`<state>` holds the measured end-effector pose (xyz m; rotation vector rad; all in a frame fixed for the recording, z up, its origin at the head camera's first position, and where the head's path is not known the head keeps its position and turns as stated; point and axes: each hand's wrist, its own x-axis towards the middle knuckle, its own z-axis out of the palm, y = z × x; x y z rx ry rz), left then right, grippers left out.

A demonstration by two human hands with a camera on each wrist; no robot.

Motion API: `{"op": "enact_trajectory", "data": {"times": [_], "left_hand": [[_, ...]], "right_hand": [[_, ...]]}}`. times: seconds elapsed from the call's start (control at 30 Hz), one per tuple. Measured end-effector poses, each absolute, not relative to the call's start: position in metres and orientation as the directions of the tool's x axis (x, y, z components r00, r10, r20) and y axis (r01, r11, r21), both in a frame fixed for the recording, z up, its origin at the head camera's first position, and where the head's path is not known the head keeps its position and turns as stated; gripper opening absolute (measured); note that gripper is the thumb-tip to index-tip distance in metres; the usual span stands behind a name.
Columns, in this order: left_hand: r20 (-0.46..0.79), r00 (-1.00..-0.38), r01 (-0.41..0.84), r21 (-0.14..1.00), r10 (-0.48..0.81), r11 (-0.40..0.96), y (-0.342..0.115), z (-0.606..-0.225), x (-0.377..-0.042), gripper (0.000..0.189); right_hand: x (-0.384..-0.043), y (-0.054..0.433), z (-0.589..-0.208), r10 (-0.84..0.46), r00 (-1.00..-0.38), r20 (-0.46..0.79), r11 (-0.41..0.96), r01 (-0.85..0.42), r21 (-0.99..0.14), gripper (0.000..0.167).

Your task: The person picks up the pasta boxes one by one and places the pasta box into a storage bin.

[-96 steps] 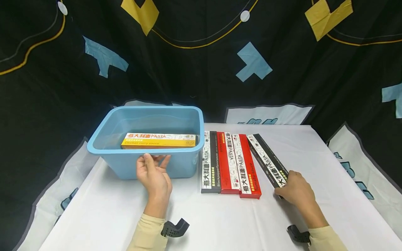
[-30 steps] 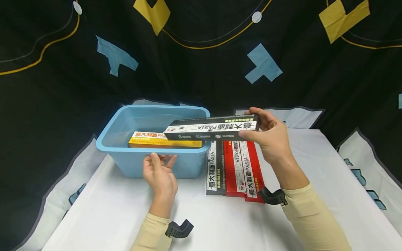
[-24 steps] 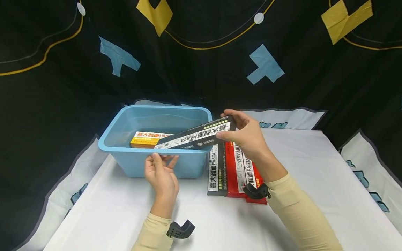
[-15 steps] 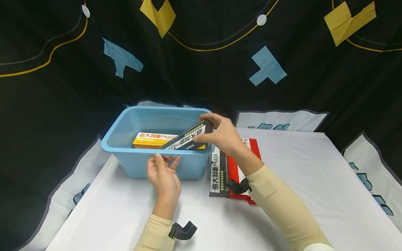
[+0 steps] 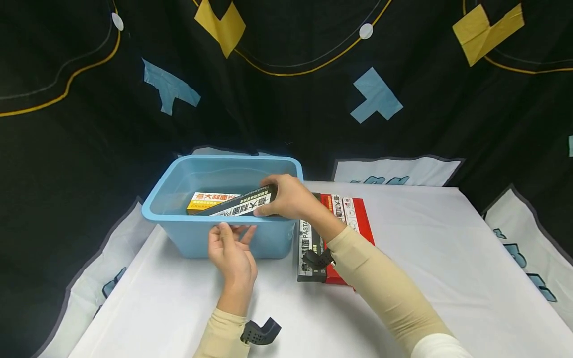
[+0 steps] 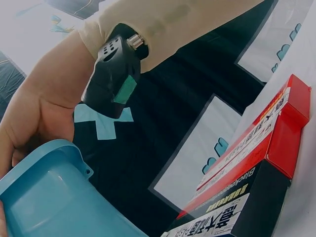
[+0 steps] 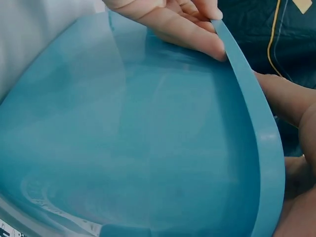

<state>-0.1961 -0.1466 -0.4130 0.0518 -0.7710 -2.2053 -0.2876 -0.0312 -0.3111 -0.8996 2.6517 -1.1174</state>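
In the head view, my left hand [image 5: 234,256] holds the front rim of a blue plastic bin [image 5: 179,233], thumb at the lip and fingers bent beneath it. My right hand [image 5: 288,198] reaches over the bin's right end, gripping a black pasta box [image 5: 243,204] by one end. That box slants down inside the bin, across a yellow chicken curry pasta box [image 5: 203,201]. The right wrist view has the left hand [image 7: 173,19] at the rim of the bin [image 7: 148,123]. From the left wrist, the right hand [image 6: 47,98] bends over the bin's edge.
Right of the bin, another black pasta box [image 5: 306,248] and two red pasta boxes [image 5: 364,219] lie side by side on the white table [image 5: 425,248], partly under the right forearm. A black curtain [image 5: 286,114] hangs behind.
My right hand picked up the black pasta box from the table's right side, carried it left, and lowered it into the bin at a slant. The left hand stayed at the rim.
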Motion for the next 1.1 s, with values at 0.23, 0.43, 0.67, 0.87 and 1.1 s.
{"op": "enact_trajectory", "data": {"times": [0.23,0.43,0.67,0.87,1.1], "left_hand": [[0.208,-0.696,0.661,0.559,-0.687,-0.501,-0.146,-0.415,-0.196,0.024],[0.212,-0.698,0.665,0.545,-0.684,-0.510,-0.145,-0.416,-0.195,0.023],[0.222,-0.692,0.680,0.517,-0.687,-0.519,-0.147,-0.413,-0.196,0.023],[0.224,-0.697,0.674,0.530,-0.681,-0.515,-0.148,-0.412,-0.197,0.024],[0.215,-0.698,0.671,0.531,-0.683,-0.518,-0.145,-0.415,-0.196,0.026]], "right_hand": [[-0.282,-0.015,-0.320,-0.509,-0.838,0.197,0.512,-0.478,-0.714,0.068],[-0.270,0.029,-0.333,-0.315,-0.875,0.367,0.469,-0.480,-0.742,0.067],[-0.255,0.097,-0.362,-0.171,-0.930,0.326,0.637,-0.357,-0.684,0.081],[-0.244,0.146,-0.410,-0.124,-0.978,0.167,0.768,-0.201,-0.608,0.099],[-0.230,0.175,-0.456,-0.173,-0.984,0.050,0.815,-0.171,-0.553,0.124]]}}
